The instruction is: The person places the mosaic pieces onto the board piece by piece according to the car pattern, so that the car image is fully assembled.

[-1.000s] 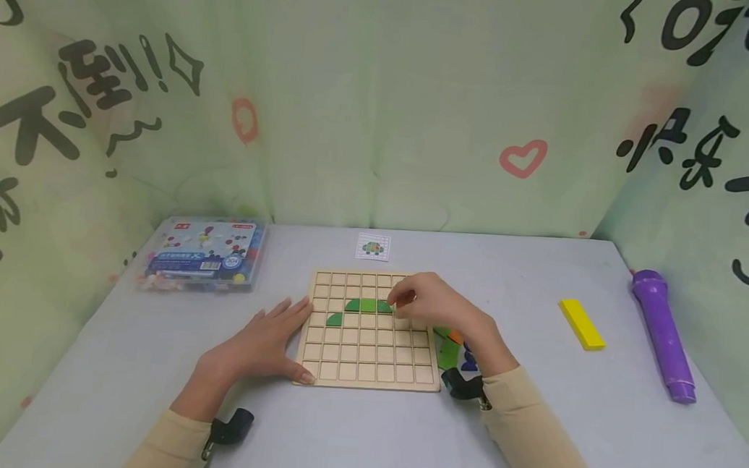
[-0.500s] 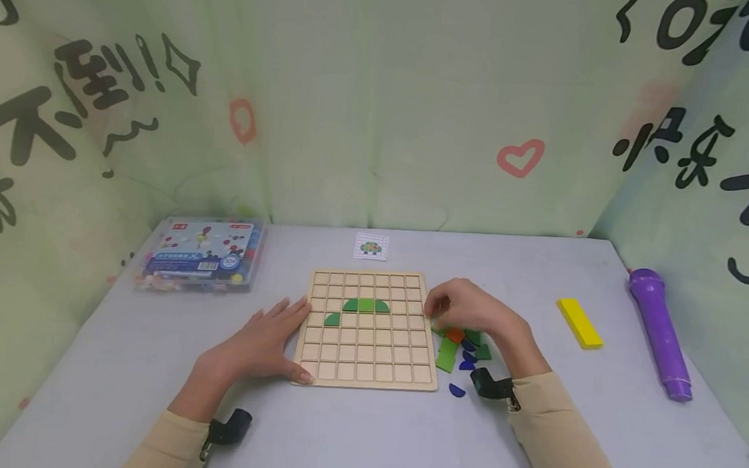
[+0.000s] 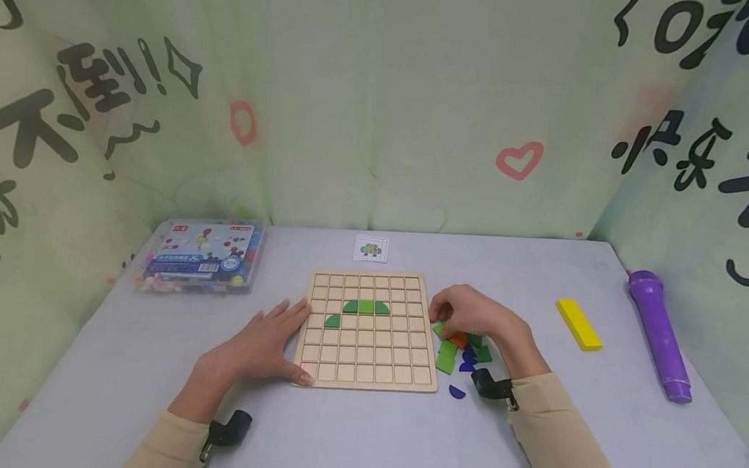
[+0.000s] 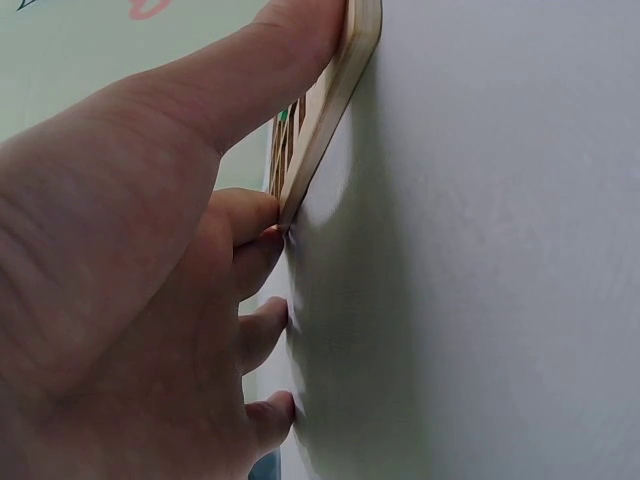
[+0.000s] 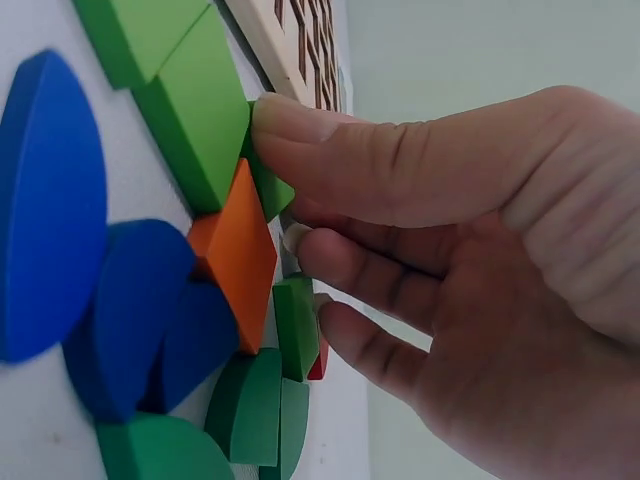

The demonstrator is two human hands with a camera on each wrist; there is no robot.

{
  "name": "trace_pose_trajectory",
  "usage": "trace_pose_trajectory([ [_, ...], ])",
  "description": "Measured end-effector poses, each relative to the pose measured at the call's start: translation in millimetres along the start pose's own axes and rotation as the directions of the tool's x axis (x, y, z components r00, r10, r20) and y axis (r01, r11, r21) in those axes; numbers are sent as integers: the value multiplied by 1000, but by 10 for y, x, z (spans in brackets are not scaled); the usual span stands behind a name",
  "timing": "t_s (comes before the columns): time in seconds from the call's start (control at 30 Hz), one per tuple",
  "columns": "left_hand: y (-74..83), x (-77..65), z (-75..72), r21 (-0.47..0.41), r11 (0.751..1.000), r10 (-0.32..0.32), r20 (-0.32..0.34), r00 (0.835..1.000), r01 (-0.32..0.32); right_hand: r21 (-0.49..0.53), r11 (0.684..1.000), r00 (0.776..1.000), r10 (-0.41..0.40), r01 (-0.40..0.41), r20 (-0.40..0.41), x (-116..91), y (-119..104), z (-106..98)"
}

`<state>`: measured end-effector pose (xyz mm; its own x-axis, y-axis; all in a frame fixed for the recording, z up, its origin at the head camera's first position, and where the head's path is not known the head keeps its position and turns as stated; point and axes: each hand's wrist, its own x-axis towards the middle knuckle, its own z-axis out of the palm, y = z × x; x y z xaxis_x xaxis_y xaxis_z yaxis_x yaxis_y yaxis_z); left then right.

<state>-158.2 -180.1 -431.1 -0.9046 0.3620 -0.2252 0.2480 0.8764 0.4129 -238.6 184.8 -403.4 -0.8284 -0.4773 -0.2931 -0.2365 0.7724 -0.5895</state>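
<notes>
My left hand [image 3: 265, 342] lies spread at the left side of a wooden grid board [image 3: 366, 353]. Its thumb rests on the near left corner, and its fingertips touch the left edge. On the board sit a green square tile [image 3: 366, 307] between two green quarter-round tiles, and another quarter-round tile [image 3: 332, 321] lower left. Right of the board, my right hand [image 3: 473, 312] reaches into a pile of loose tiles. In the right wrist view, its thumb and curled fingers pinch a green tile [image 5: 266, 182], partly hidden by the thumb, beside an orange tile [image 5: 245, 255].
Blue half-round tiles [image 5: 50, 210] and light green tiles [image 5: 200, 115] lie around the right hand. A small picture card [image 3: 370, 248] lies behind the board. A clear plastic box [image 3: 203, 255] stands back left. A yellow block [image 3: 579, 324] and a purple microphone-shaped object [image 3: 661, 334] lie right.
My right hand has moved right, from over the green row on the board to the loose tile pile, then slightly lower. My left hand has stayed on the board's edge.
</notes>
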Motion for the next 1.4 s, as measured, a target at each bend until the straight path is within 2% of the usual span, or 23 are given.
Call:
trace_pose_trajectory([
  [0.3,-5,0,2,6,1000,-7,-6,1000,8,20,1000,1000,-12,13,-22,1,31,-34],
  [0.63,-1,-13,-6,6,1000,-3,-3,1000,3,139,985,988,-84,102,-130,59,-49,-37],
  [0.8,1,-16,-11,4,1000,-4,1,1000,4,182,974,982,-110,137,-154,105,-181,40],
  [1.03,-4,-4,4,-4,1000,-5,-2,1000,5,184,966,975,-150,180,-165,204,-341,185],
  [1.2,-22,3,16,9,1000,-7,-3,1000,7,222,957,972,-146,186,-186,292,-441,317],
  [1.4,-13,-6,-4,5,1000,-11,4,1000,11,228,946,967,-196,231,-165,357,-641,463],
])
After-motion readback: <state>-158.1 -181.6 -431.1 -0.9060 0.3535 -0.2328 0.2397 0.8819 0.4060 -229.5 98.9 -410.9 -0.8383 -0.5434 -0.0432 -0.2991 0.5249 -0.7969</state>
